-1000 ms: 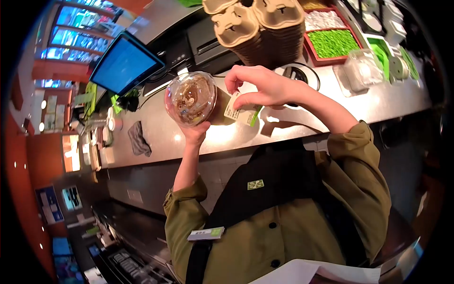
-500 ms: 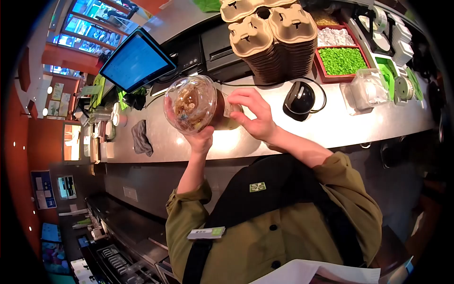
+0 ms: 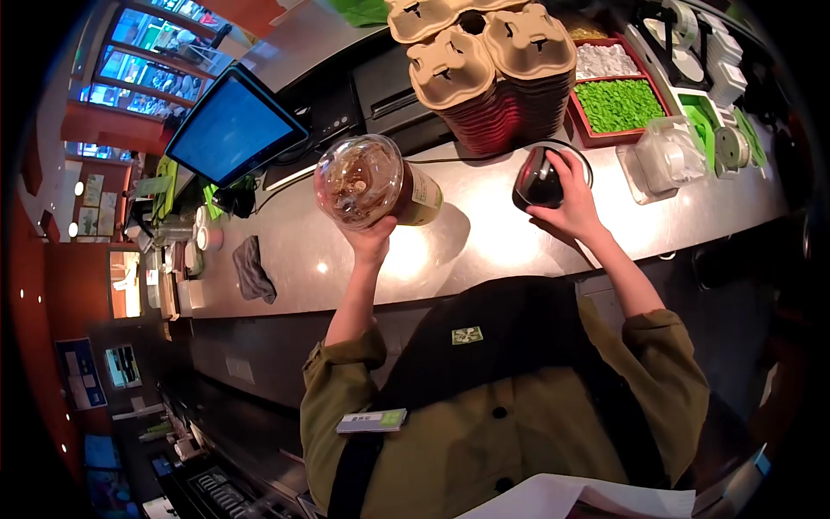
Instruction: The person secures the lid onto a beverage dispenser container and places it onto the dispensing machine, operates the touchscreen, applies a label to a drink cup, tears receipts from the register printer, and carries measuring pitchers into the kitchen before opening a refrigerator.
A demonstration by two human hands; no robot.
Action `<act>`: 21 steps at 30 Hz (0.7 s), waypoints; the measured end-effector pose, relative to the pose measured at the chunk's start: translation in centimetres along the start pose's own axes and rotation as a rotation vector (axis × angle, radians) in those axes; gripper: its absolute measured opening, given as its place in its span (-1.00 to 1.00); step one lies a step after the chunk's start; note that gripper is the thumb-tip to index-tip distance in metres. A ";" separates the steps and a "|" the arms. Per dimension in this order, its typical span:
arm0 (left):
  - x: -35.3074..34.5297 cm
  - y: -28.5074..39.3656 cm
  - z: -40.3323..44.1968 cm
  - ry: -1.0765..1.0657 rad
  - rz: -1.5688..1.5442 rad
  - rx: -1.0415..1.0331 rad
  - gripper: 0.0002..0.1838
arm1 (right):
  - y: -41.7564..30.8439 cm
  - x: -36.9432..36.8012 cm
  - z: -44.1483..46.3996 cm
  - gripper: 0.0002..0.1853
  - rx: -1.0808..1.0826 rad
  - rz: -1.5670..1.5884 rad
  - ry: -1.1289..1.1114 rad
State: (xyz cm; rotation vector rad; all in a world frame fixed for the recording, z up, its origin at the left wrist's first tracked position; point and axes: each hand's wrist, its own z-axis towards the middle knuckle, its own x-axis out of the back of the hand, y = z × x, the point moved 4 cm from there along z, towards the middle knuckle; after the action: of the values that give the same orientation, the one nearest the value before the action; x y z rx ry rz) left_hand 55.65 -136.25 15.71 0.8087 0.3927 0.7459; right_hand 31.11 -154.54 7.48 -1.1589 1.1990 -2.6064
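A clear plastic cup [image 3: 419, 197] with a domed lid and a brown drink inside is held by my left hand [image 3: 372, 240], above the metal counter. It tilts so that the lid faces me, and a label shows on its side. My right hand [image 3: 572, 201] is wrapped round a rounded black barcode scanner [image 3: 536, 183] with a cord, at the counter's right. Red light falls on the stack of cardboard cup carriers [image 3: 493, 117] behind the scanner.
A tablet screen [image 3: 233, 125] stands at the back left. On the counter [image 3: 337, 281] lies a grey cloth [image 3: 252, 270]. To the right are a red box [image 3: 618, 104] of green and white packets and a clear container [image 3: 670, 156]. The scanner's cord [image 3: 458, 157] runs along the back.
My right hand has left the cup and moved right onto the barcode scanner. Red light now shows on the carriers. My left hand still holds the cup, its label now more exposed.
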 end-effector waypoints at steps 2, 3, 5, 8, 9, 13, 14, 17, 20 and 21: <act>-0.3 -0.7 -0.3 -0.017 0.021 0.039 0.25 | -0.6 0.0 0.6 -0.05 -0.019 0.184 -0.057; -0.3 -1.3 -0.4 -0.030 0.006 0.081 0.26 | -1.9 0.5 1.0 -0.06 0.095 0.185 -0.067; 0.0 -1.9 -1.2 -0.068 -0.018 0.163 0.29 | -3.9 1.2 2.1 -0.01 0.121 0.365 -0.216; 0.2 -2.0 -1.5 -0.142 0.137 0.123 0.32 | -6.8 1.7 5.4 -0.03 0.219 0.451 -0.579; -0.3 -1.4 -1.0 -0.173 0.064 0.177 0.33 | -7.2 1.5 6.2 -0.06 0.272 0.457 -0.612; -0.6 -0.8 0.3 -0.208 -0.016 0.224 0.35 | -6.6 1.7 6.7 -0.04 0.254 0.440 -0.707; -0.5 -0.7 1.2 -0.187 -0.048 0.213 0.34 | -5.7 2.3 6.3 -0.03 0.239 0.377 -0.678; -0.6 -0.5 4.9 -0.114 -0.126 0.203 0.31 | -2.0 4.5 4.6 -0.08 0.218 0.104 -0.551; 0.5 -2.3 10.3 -0.085 -0.033 0.093 0.17 | 2.8 5.7 2.7 -0.07 0.178 0.020 -0.346; 0.7 -3.0 12.0 -0.023 0.022 0.053 0.13 | 3.7 5.7 2.2 -0.06 0.187 -0.010 -0.317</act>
State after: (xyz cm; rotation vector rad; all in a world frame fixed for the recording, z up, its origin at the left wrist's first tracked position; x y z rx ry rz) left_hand 64.41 -143.22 21.06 0.8717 0.3846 0.7489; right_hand 27.52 -160.41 9.37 -1.4677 0.8702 -2.3589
